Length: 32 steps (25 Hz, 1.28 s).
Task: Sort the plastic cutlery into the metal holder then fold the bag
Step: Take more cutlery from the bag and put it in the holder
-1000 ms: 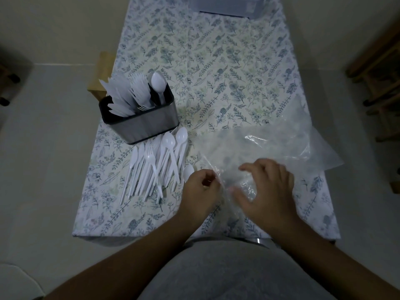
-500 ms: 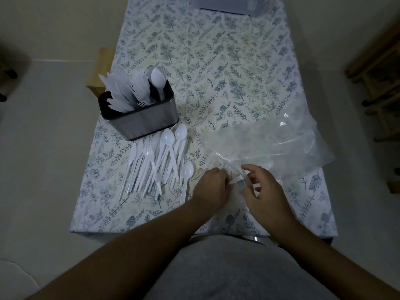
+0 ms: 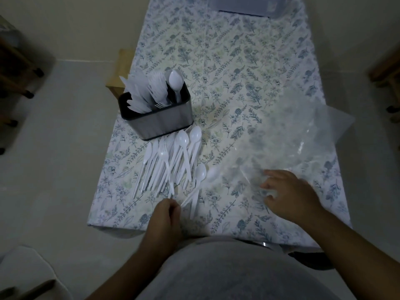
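Observation:
The metal holder (image 3: pixel 161 120) stands on the left of the table with white knives, forks and one spoon upright in it. In front of it lies a pile of loose white plastic cutlery (image 3: pixel 168 163). My left hand (image 3: pixel 167 213) is closed near the table's front edge, pinching the handle end of a blurred white spoon (image 3: pixel 213 173) that lies beside another spoon (image 3: pixel 200 174). The clear plastic bag (image 3: pixel 303 144) lies spread out on the right. My right hand (image 3: pixel 289 195) rests on its near part with fingers apart.
A floral cloth covers the table (image 3: pixel 227 61). A clear plastic box (image 3: pixel 244 5) sits at the far end. A wooden stool (image 3: pixel 121 68) stands by the table's left side, and dark wooden furniture (image 3: pixel 385 70) by the right wall.
My left hand has moved left, away from the bag's mouth, drawing a spoon with it. My right hand has let go of the bag's mouth and spread out flat on the bag.

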Tool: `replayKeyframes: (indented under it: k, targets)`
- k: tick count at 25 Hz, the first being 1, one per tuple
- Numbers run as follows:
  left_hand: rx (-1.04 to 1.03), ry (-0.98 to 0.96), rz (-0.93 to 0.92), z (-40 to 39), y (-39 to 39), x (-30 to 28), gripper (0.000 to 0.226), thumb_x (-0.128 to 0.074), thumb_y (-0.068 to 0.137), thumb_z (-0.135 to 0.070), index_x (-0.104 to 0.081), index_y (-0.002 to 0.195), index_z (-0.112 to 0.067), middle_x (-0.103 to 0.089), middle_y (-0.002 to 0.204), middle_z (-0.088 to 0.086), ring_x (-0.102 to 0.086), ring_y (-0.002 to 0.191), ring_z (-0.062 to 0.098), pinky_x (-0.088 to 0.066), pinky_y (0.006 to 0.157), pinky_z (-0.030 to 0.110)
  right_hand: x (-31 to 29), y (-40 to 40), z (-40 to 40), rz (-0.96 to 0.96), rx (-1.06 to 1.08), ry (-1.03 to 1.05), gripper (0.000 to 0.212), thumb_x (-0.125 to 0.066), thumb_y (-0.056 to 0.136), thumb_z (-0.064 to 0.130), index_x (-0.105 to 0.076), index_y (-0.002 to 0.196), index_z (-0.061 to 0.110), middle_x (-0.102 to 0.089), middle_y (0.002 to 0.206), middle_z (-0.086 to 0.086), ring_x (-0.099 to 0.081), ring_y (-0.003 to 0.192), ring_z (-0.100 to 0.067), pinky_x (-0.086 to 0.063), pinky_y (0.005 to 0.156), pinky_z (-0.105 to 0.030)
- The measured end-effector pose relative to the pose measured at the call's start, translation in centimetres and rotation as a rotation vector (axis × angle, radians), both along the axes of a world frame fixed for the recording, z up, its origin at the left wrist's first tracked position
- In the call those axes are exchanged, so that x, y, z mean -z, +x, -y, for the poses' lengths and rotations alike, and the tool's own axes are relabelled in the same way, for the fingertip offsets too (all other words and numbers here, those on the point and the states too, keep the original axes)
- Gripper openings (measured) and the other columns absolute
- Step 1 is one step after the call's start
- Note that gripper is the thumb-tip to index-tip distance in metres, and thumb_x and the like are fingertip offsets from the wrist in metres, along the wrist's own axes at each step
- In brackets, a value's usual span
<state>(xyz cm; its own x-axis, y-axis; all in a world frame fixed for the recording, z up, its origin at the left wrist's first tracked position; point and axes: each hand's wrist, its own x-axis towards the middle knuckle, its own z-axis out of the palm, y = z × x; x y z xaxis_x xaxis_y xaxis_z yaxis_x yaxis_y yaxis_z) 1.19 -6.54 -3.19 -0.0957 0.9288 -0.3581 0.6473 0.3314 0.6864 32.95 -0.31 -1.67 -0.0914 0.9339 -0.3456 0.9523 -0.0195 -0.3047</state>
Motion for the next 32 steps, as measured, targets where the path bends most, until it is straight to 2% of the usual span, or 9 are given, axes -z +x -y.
replayKeyframes:
  k: [3,5,8,10,13,17,23,28,32]
  targets:
    - [-0.183,-0.011,0.047,-1.7,0.8,-0.7,0.015,-0.049,0.103,-0.02,-0.054,0.09,-0.022,-0.057,0.078,-0.002,-0.052,0.067,0.009,-0.037,0.052,0.014,-1.7,-1.9,0.1,0.017,-0.028,0.402,0.017,-0.063,0.076,0.036,-0.061,0.066,0.022,-0.062,0.082,0.007,-0.055,0.09,-0.023,-0.041,0.078,-0.038]
    - [-0.231,-0.045,0.106,-3.2,1.7,-1.0,0.016,-0.047,0.104,-0.021,-0.053,0.09,-0.019,-0.055,0.077,-0.002,-0.05,0.065,0.008,-0.037,0.051,0.013,-1.7,-3.6,-0.3,-0.126,-0.109,0.453,0.014,-0.065,0.081,0.032,-0.069,0.087,0.02,-0.066,0.101,0.0,-0.055,0.105,-0.026,-0.046,0.087,-0.041]
    - [-0.222,-0.058,0.172,-4.2,2.9,-1.3,0.023,-0.046,0.104,-0.021,-0.049,0.081,-0.02,-0.05,0.073,-0.004,-0.048,0.066,0.011,-0.035,0.052,0.014,-0.7,-5.7,-0.8,-0.116,-0.251,0.027,0.049,-0.055,0.096,0.044,-0.053,0.142,0.026,-0.054,0.147,0.0,-0.043,0.139,-0.023,-0.036,0.113,-0.04]
    - [-0.235,-0.083,0.227,-4.0,3.7,-1.7,0.02,-0.046,0.104,-0.021,-0.052,0.085,-0.018,-0.051,0.074,-0.004,-0.049,0.064,0.009,-0.039,0.05,0.011,-0.5,-6.7,-0.8,-0.04,-0.27,-0.083,0.055,-0.044,0.1,0.053,-0.044,0.149,0.03,-0.06,0.142,0.003,-0.05,0.133,-0.02,-0.038,0.11,-0.039]
    - [-0.168,-0.067,0.245,-3.2,4.3,-1.7,0.015,-0.049,0.103,-0.02,-0.054,0.089,-0.02,-0.056,0.078,-0.005,-0.056,0.071,0.011,-0.041,0.056,0.01,-1.5,-8.6,-1.3,-0.243,-0.033,-0.062,0.052,-0.047,0.097,0.058,-0.054,0.141,0.03,-0.072,0.113,0.007,-0.063,0.108,-0.016,-0.049,0.096,-0.038]
    - [-0.037,-0.011,0.152,-3.4,3.4,-1.5,0.014,-0.051,0.101,-0.027,-0.054,0.088,-0.029,-0.057,0.077,-0.009,-0.055,0.07,0.002,-0.037,0.059,0.012,-2.0,-11.5,-3.6,-0.501,0.3,-0.342,0.062,-0.06,0.094,0.051,-0.047,0.149,0.026,-0.069,0.119,0.0,-0.067,0.104,-0.021,-0.052,0.099,-0.04]
    - [-0.325,0.125,-0.144,-7.9,-3.9,-0.7,0.007,-0.057,0.097,-0.019,-0.059,0.103,-0.02,-0.059,0.1,0.001,-0.06,0.088,0.015,-0.054,0.071,0.029,-2.3,-11.7,-3.7,-0.615,0.339,-0.329,0.039,-0.06,0.099,0.031,-0.057,0.138,0.029,-0.063,0.111,0.005,-0.064,0.098,-0.018,-0.049,0.077,-0.032]
    - [-0.323,-0.017,-0.273,-10.8,-6.6,0.9,0.04,-0.065,0.089,-0.028,-0.056,0.122,-0.008,-0.053,0.12,0.011,-0.05,0.113,0.025,-0.04,0.082,0.029,-2.8,-12.5,-3.4,-0.641,0.279,-0.357,0.02,-0.059,0.1,0.026,-0.067,0.116,0.034,-0.065,0.111,0.008,-0.065,0.096,-0.012,-0.045,0.071,-0.025]
    - [-0.204,-0.041,-0.251,-11.5,-5.8,1.7,0.045,-0.073,0.085,-0.03,-0.055,0.12,-0.008,-0.054,0.115,0.009,-0.053,0.11,0.024,-0.049,0.087,0.033,-3.2,-13.5,-3.7,-0.631,0.246,-0.36,0.02,-0.059,0.1,0.026,-0.069,0.115,0.035,-0.065,0.111,0.011,-0.065,0.097,-0.011,-0.048,0.074,-0.025]
